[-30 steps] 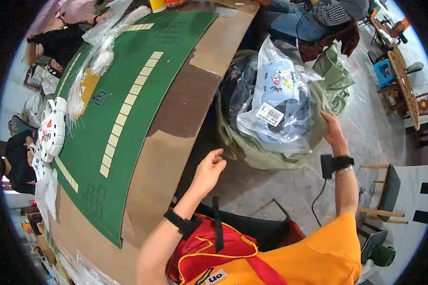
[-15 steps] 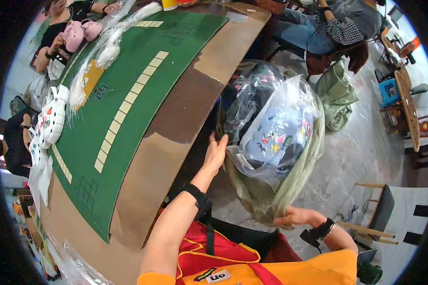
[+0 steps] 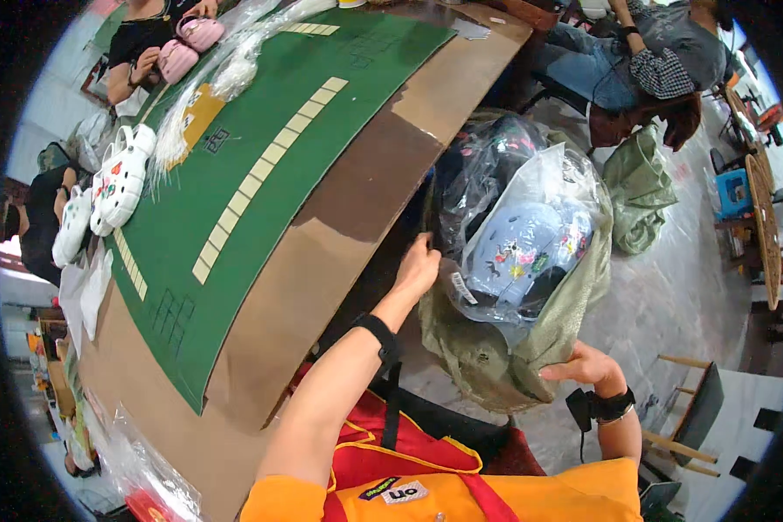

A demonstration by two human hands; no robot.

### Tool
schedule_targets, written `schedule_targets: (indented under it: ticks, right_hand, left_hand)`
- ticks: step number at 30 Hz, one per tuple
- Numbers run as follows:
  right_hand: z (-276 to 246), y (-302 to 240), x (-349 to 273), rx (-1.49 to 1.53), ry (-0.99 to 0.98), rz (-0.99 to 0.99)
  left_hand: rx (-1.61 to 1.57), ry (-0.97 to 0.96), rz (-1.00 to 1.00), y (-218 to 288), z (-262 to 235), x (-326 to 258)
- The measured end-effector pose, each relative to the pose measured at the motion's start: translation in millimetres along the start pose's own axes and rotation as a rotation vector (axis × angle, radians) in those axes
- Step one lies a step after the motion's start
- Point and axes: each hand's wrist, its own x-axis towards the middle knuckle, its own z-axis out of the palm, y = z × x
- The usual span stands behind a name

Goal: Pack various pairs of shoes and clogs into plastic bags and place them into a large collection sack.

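Observation:
An olive-green woven sack [image 3: 474, 361] stands beside the table, its mouth toward me. My right hand [image 3: 585, 365] is closed on the sack's near right edge, thumb on top. Curled fingers bring my left hand [image 3: 420, 265] to the sack's left edge, where it seems to grip the rim; the fingertips are partly hidden. Inside the sack lies a clear plastic bag with light-blue clogs [image 3: 515, 246] decorated with colourful charms. Behind them, dark clogs [image 3: 474, 178] show through more clear plastic.
At left, a table with a green mat [image 3: 261, 209] and brown cardboard edge [image 3: 322, 248] holds white clogs [image 3: 126, 178] and white strands [image 3: 235, 74]. A person across it handles pink clogs [image 3: 179, 61]. Another green sack [image 3: 639, 191], a seated person [image 3: 661, 56] and a stool [image 3: 700, 404] are at right.
My left fingers have gone from spread to curled at the sack's edge. The right hand has moved up and right with the sack's near edge, and the whole view has shifted slightly.

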Motion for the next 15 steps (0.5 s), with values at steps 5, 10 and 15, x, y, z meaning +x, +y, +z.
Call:
schedule_targets:
  ticks: [5, 10, 15]
  right_hand:
    - [-9, -34, -4, -0.431, 0.35, 0.117]
    - [-11, -65, 35, -1.532, 0.941, -0.38]
    - [-11, -84, 133, -1.522, 0.83, -0.796]
  left_hand:
    - [0.079, -0.026, -0.258, -9, 15, -19]
    - [-0.105, -0.194, -0.252, -36, 12, -21]
    - [-0.329, -0.193, -0.186, -25, 0, -26]
